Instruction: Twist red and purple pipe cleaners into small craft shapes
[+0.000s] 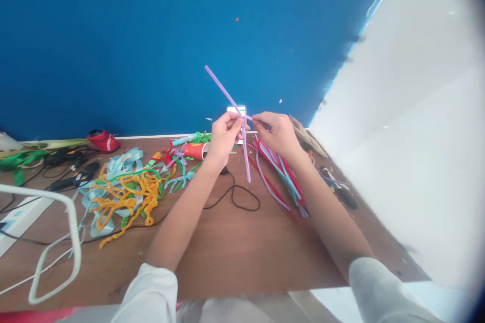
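Between my hands, above the table, is a light purple pipe cleaner. One long end points up and left, another hangs downward, and a short bent part runs to the right. My left hand pinches it where the parts cross; whether it is one stem or two I cannot tell. With thumb and index fingertips, my right hand grips the short bent part. Behind my hands a phone stands upright, partly covered. Below my right hand lies a bundle of red, purple and light blue pipe cleaners.
Orange twisted pipe cleaners lie over light blue ribbon at the left. A red paper cup lies on its side. Black cable loops across the brown table. Pliers-like tools are at right, a white frame at near left.
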The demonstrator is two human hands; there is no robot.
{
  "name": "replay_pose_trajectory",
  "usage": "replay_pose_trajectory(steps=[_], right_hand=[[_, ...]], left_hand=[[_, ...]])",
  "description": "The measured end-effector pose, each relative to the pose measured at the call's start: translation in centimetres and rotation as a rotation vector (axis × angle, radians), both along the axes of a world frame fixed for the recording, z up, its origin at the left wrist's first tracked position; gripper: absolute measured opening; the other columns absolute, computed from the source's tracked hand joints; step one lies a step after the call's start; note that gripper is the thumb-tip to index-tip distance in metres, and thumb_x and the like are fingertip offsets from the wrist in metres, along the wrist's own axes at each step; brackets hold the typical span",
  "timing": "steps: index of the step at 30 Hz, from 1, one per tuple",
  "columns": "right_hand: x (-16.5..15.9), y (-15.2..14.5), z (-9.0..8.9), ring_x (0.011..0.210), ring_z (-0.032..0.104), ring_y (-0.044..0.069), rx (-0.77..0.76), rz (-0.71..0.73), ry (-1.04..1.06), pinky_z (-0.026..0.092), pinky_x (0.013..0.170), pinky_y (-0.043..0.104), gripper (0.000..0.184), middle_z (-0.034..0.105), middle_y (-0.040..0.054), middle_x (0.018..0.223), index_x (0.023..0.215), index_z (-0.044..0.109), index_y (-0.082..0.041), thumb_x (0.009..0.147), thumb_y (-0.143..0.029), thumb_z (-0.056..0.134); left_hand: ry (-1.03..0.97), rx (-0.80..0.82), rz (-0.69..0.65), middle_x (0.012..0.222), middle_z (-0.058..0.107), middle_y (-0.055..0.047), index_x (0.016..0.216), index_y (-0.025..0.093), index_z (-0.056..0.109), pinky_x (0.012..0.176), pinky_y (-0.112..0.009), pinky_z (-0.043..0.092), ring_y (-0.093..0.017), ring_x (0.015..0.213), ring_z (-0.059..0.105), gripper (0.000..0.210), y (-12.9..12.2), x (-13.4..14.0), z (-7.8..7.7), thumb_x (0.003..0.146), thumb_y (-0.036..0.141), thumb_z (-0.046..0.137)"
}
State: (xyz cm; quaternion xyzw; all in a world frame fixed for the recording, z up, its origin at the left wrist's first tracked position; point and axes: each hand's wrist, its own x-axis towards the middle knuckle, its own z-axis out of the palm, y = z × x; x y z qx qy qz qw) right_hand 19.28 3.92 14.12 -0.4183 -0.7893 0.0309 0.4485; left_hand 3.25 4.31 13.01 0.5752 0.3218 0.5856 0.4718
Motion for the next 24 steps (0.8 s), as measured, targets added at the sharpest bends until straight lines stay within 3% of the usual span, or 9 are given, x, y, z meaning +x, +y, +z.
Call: replay_pose_trajectory(steps=[6, 11, 17, 24], right_hand=[[-1.4, -0.9, 0.2, 0.071, 0.056, 0.018, -0.041, -0.011, -0.11, 0.036, 0.068, 0.028, 0.024, 0.067, 0.0063, 0.08, 0.086, 0.069, -0.019, 0.091, -0.022, 0.046], [-1.5, -1.6, 1.0, 0.064, 0.05, 0.016, -0.13, 0.049, -0.163, 0.033, 0.063, 0.027, 0.025, 0.061, 0.0033, 0.07, 0.071, 0.061, -0.019, 0.083, -0.011, 0.04], [-1.7, -1.7, 1.1, 0.06, 0.047, 0.014, -0.18, 0.062, -0.165, 0.03, 0.06, 0.026, 0.028, 0.057, 0.0012, 0.065, 0.072, 0.06, -0.019, 0.093, -0.028, 0.044], [-1.6, -1.4, 0.9, 0.061, 0.049, 0.014, -0.164, 0.009, -0.217, 0.031, 0.062, 0.026, 0.028, 0.059, 0.0024, 0.066, 0.072, 0.06, -0.019, 0.094, -0.028, 0.045]], left_hand=[[-0.071, 0.026, 0.015, 0.088, 0.064, -0.002, 0.089, 0.019, 0.057, 0.052, -0.017, 0.041, -0.008, 0.067, 0.056, 0.018, 0.6, -0.1, -0.4, 0.088, 0.036, 0.063], [-0.037, 0.05, 0.064, 0.09, 0.066, -0.003, 0.089, 0.019, 0.053, 0.053, -0.019, 0.041, -0.008, 0.065, 0.056, 0.024, 0.3, 0.5, -0.5, 0.088, 0.042, 0.061], [-0.002, 0.096, 0.155, 0.082, 0.065, -0.001, 0.087, 0.019, 0.05, 0.058, -0.019, 0.045, -0.009, 0.066, 0.059, 0.02, 0.6, 0.6, -1.0, 0.091, 0.037, 0.058], [0.007, 0.103, 0.208, 0.079, 0.065, -0.001, 0.088, 0.018, 0.049, 0.06, -0.019, 0.046, -0.008, 0.064, 0.058, 0.011, 1.0, 0.3, -1.2, 0.092, 0.026, 0.055]])
